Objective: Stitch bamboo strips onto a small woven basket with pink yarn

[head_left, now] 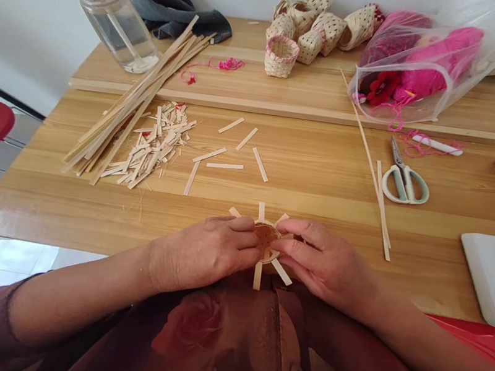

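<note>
1. A small round piece with radiating flat strips (266, 237) is held at the near edge of a wooden table (314, 177).
2. The left hand (214, 243) pinches its rim at nine o'clock; the right hand (333, 265) grasps it at three.
3. Loose splints (225, 166) lie scattered toward eleven, scissors (403, 170) toward two.
4. At twelve, a pink-rimmed woven basket (280, 60) stands before undecorated baskets (327, 32).

The left hand (212, 244) and right hand (333, 263) pinch a small round piece (267, 254), pale strips (281, 272) poking out all around, above the tabletop's (322, 191) near edge.
</note>
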The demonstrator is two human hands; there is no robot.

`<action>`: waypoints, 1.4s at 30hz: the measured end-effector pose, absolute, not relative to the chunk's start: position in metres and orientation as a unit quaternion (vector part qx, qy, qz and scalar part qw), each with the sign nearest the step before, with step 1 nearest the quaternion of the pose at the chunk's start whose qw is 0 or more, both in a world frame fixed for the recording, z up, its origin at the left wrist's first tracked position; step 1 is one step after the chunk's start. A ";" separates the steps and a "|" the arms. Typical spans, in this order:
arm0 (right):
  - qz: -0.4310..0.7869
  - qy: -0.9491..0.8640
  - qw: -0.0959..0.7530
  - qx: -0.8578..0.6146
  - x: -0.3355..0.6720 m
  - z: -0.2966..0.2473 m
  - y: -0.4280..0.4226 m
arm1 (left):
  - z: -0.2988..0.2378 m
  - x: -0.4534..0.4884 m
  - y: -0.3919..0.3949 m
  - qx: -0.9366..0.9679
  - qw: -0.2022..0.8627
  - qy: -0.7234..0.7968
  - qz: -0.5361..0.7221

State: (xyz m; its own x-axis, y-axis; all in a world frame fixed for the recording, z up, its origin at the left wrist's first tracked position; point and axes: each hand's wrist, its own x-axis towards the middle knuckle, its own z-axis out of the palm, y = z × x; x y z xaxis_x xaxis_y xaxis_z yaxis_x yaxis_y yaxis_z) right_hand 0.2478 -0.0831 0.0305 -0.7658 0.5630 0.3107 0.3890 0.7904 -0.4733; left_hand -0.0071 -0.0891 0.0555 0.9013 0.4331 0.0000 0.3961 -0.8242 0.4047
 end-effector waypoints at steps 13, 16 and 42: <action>0.291 -0.894 0.070 -0.333 0.241 0.049 -0.078 | 0.057 -0.006 -0.089 0.954 0.199 0.214 0.065; 0.278 -0.886 0.046 -0.367 0.237 0.056 -0.079 | 0.056 -0.006 -0.090 0.954 0.198 0.211 0.072; 0.037 -0.991 0.053 -0.119 0.233 0.058 -0.064 | 0.049 -0.006 -0.087 0.959 0.181 0.194 0.098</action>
State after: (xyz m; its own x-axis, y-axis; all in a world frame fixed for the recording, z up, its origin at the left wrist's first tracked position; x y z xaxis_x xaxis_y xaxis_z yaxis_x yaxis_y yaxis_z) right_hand 0.2332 -0.0644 0.0579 -0.9661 0.2391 0.0969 0.2312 0.9691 -0.0861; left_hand -0.0055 -0.0867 0.0486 0.9052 0.4083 0.1180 0.3373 -0.8591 0.3850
